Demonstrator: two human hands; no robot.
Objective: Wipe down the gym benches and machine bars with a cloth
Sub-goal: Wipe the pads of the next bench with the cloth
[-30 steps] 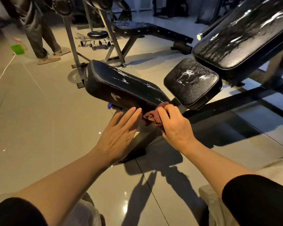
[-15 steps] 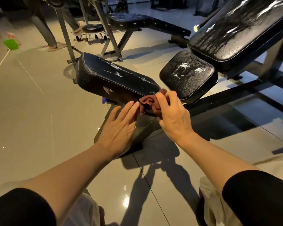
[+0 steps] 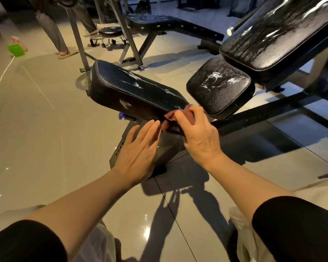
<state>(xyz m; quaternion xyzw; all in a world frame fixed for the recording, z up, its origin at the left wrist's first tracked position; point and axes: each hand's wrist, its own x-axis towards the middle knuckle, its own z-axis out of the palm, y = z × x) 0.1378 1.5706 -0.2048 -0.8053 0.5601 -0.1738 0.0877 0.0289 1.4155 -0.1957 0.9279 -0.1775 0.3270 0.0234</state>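
Cloth (image 3: 170,121): soft, matt, reddish-brown fabric, bunched in the right grip (image 3: 197,137).
Pad (image 3: 133,93) just beyond the grips: black grained leatherette, pale stitched seam, streaked with wet sheen.
Seat pad (image 3: 219,86) beyond the right grip: pebbled black vinyl, glossy smears.
Backrest (image 3: 280,33) far right: same grained vinyl, shining wet.
Frame (image 3: 257,114): matt dark painted metal.
Floor (image 3: 36,129): smooth polished tiles, glossy, reflective.

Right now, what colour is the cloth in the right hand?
Dark reddish-brown cloth, in the head view.
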